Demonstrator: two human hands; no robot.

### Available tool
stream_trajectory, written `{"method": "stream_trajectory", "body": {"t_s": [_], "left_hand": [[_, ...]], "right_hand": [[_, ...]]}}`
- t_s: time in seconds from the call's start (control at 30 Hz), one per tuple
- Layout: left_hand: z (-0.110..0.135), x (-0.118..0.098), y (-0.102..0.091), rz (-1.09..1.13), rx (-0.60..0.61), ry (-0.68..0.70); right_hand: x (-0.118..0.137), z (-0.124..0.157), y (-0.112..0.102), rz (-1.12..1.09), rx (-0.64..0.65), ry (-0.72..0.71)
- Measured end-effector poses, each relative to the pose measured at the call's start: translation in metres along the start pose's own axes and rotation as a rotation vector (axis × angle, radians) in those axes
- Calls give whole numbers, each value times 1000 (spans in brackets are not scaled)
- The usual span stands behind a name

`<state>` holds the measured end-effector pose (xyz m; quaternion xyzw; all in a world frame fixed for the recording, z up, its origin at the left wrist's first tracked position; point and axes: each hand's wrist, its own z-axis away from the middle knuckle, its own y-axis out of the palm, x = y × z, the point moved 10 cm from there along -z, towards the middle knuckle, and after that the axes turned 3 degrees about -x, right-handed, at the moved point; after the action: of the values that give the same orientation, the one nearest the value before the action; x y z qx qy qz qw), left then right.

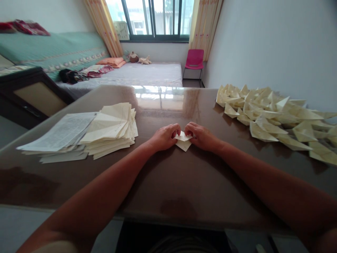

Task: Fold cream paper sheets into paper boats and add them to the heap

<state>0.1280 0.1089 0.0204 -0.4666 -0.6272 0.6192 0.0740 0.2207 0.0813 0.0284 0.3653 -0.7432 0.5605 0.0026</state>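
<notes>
A small piece of folded cream paper (183, 143) is at the middle of the glossy brown table, its lower point turned toward me. My left hand (167, 136) pinches its left corner between thumb and curled fingers. On the opposite corner, my right hand (198, 135) grips the paper in the same way. Parts of both edges are hidden behind my fingers. To the right lies a large heap of folded paper boats (268, 112), cream in colour. Left of my hands sits a stack of cream paper sheets (107, 128).
Printed white sheets (61, 131) lie beside the cream stack, at the far left of the brown table (168, 189). Beyond the table stand a bed (158, 72) and a pink chair (195, 59). A dark cabinet (34, 95) is at the left, a white wall at the right.
</notes>
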Motion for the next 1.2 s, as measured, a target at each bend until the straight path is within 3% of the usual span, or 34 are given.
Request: {"method": "stream_trajectory", "body": {"t_s": [0.1, 0.23, 0.4, 0.63, 0.8, 1.0, 1.1, 1.2], "left_hand": [[1, -3, -3, -8, 82, 78], [4, 1, -5, -27, 195, 74], [6, 3, -8, -128, 280, 104], [6, 1, -11, -181, 259, 141], [2, 1, -13, -248, 145, 94], [3, -10, -9, -248, 110, 159], [9, -23, 1, -256, 160, 263], [15, -24, 11, -309, 244, 261]], "right_hand": [[2, 1, 3, -45, 122, -70], [0, 3, 2, -152, 254, -120], [-7, 6, 2, -243, 348, -119], [-6, 7, 0, -227, 394, -106], [-15, 3, -1, -273, 307, -56], [-17, 3, 4, -265, 278, -52], [-16, 2, 3, -270, 275, -59], [-16, 2, 2, -264, 272, -67]]}}
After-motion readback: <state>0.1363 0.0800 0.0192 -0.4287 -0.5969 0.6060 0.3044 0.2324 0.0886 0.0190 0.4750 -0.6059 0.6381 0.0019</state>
